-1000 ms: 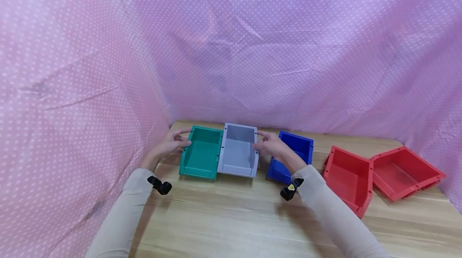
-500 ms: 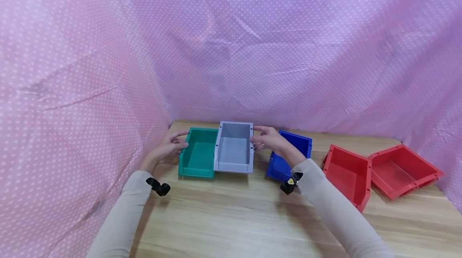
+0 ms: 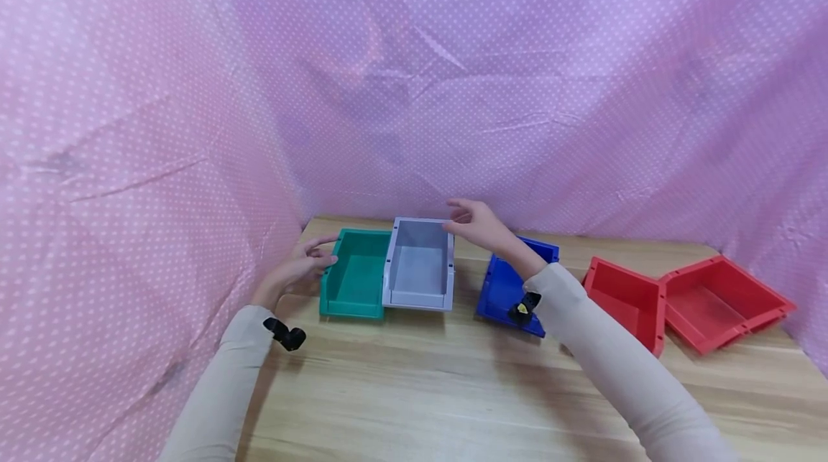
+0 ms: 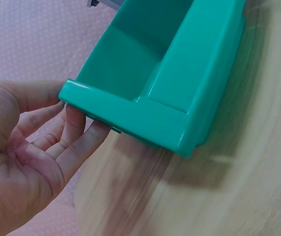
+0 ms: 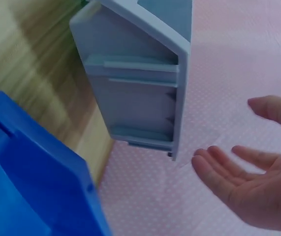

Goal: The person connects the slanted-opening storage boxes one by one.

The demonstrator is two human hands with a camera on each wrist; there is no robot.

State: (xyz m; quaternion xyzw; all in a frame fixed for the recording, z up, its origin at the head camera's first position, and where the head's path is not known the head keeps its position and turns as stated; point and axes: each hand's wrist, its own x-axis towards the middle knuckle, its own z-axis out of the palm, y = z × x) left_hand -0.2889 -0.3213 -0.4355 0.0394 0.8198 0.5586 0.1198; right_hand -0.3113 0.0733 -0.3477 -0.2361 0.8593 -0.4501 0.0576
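Cloth (image 3: 388,88) backs the counter (image 3: 388,390), where the left hand (image 3: 292,271) pinches the green bin (image 3: 359,276) by its left side, seemingly steadying it against the grey bin (image 3: 418,268), while the right hand (image 3: 481,228) hovers empty near the latter's far right corner.

Left hand (image 3: 294,269) pinching, right hand (image 3: 480,226) — loosely curved

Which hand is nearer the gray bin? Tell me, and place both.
Right. The right hand hangs by the back right corner of the gray bin, not touching it; the left hand pinches the left edge of the green bin, which lies between.
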